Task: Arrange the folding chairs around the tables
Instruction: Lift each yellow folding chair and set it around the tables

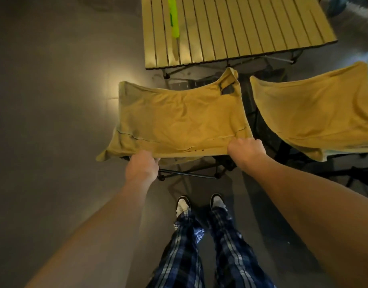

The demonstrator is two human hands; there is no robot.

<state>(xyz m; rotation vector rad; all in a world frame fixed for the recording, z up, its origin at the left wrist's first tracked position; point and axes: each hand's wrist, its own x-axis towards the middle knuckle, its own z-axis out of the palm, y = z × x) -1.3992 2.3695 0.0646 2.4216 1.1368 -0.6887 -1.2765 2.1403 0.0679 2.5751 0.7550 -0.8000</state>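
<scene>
A yellow fabric folding chair (179, 119) on a black frame stands in front of me, facing a slatted tan folding table (231, 30). My left hand (142, 167) grips the near edge of its fabric back at the left. At the right corner of that same edge my right hand (246, 149) holds the fabric. A second yellow folding chair (316, 113) stands to the right, also beside the table's near side.
A bright green object (173, 17) lies on the table top. My feet in white shoes (199, 204) stand just behind the chair on a grey floor. A bright light patch lies on the floor (108, 84) left of the chair. Blurred items sit at the far right.
</scene>
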